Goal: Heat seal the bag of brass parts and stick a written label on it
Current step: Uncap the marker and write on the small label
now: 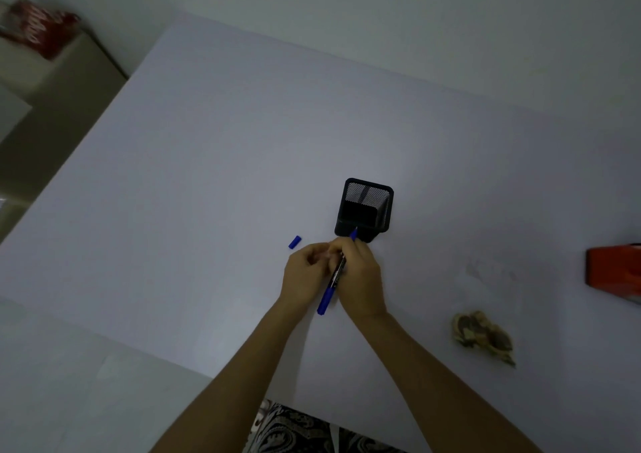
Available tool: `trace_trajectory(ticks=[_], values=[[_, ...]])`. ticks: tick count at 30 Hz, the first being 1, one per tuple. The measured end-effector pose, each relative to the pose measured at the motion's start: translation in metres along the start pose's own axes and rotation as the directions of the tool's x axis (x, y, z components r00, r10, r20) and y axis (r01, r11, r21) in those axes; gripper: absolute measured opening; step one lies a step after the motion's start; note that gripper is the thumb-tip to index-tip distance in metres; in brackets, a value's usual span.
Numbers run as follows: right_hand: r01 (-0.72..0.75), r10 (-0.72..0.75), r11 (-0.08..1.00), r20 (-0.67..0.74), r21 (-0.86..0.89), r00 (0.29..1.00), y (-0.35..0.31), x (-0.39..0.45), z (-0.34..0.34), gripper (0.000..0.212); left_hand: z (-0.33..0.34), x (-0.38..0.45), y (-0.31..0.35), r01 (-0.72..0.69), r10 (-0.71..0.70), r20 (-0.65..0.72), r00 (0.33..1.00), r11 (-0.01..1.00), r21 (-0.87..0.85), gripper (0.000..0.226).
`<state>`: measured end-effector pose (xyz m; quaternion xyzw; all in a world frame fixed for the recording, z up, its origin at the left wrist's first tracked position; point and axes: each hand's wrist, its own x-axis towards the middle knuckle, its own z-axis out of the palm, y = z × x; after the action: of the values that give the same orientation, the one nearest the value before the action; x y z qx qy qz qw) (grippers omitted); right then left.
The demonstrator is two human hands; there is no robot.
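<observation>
My right hand grips a blue marker with its bare tip pointing away, toward the pen holder. My left hand is curled close against it, its fingertips pinching something small and pale that I cannot make out. The marker's blue cap lies on the white table just left of my hands. A clear bag of brass parts lies crumpled on the table to the right, apart from both hands.
A black mesh pen holder stands just beyond my hands. An orange device sits at the table's right edge. A red packet rests on a shelf at the far left. The table's near edge runs below my forearms.
</observation>
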<state>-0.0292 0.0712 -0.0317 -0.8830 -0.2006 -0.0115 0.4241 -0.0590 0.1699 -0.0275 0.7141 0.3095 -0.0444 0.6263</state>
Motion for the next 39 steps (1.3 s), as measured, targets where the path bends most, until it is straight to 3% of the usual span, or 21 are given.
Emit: trace_trajectory(ticks=[4,8,14,16,18,22,24,26,28,31,33,39], values=[[-0.004,0.004,1.000,0.056,0.001,0.998,0.006,-0.005,-0.003,0.016,-0.002,-0.002,0.005,0.001,-0.002,-0.010,1.000,0.999,-0.040,0.020],[-0.012,0.013,1.000,0.073,-0.009,0.997,0.007,-0.009,-0.005,0.027,-0.005,-0.005,0.006,0.053,-0.052,0.012,0.999,0.995,-0.089,0.019],[-0.060,0.060,0.995,-0.003,0.084,0.998,-0.001,-0.018,-0.007,0.016,-0.002,-0.010,0.009,0.019,-0.017,0.012,1.000,0.992,-0.125,0.017],[-0.075,0.076,0.995,-0.014,0.073,0.997,-0.006,-0.020,-0.008,0.015,-0.001,-0.008,0.006,-0.003,0.001,-0.022,1.000,0.998,-0.064,0.018],[-0.067,0.067,0.998,-0.035,0.005,0.997,-0.008,-0.018,-0.010,0.019,0.000,-0.007,0.005,-0.085,0.090,-0.042,0.995,0.990,0.113,0.020],[-0.009,0.005,0.996,-0.047,-0.094,0.999,-0.005,-0.014,-0.017,0.012,0.003,-0.009,0.006,-0.431,0.436,0.118,0.892,0.745,0.509,0.011],[-0.050,0.050,0.998,0.018,-0.034,0.999,0.002,-0.014,-0.019,0.013,0.004,-0.009,0.005,-0.541,0.530,0.201,0.824,0.627,0.561,0.005],[-0.085,0.085,0.996,0.089,0.001,0.992,0.008,-0.015,-0.021,0.018,0.007,-0.010,0.003,-0.580,0.578,0.213,0.788,0.580,0.571,0.006],[-0.110,0.108,0.994,0.126,0.012,0.986,0.012,-0.015,-0.022,0.016,0.009,-0.008,-0.002,-0.582,0.585,0.194,0.788,0.603,0.546,0.009],[-0.169,0.171,0.985,0.163,-0.025,0.972,0.017,-0.016,-0.023,0.020,0.008,-0.009,-0.002,-0.498,0.533,0.040,0.845,0.758,0.421,0.014],[-0.187,0.199,0.979,0.194,-0.077,0.960,0.020,-0.019,-0.025,0.025,0.006,-0.010,0.001,-0.391,0.427,-0.036,0.903,0.855,0.341,0.016],[-0.153,0.179,0.981,0.262,-0.118,0.948,0.025,-0.025,-0.030,0.028,0.012,-0.013,0.002,-0.318,0.314,0.060,0.947,0.900,0.298,0.012]])
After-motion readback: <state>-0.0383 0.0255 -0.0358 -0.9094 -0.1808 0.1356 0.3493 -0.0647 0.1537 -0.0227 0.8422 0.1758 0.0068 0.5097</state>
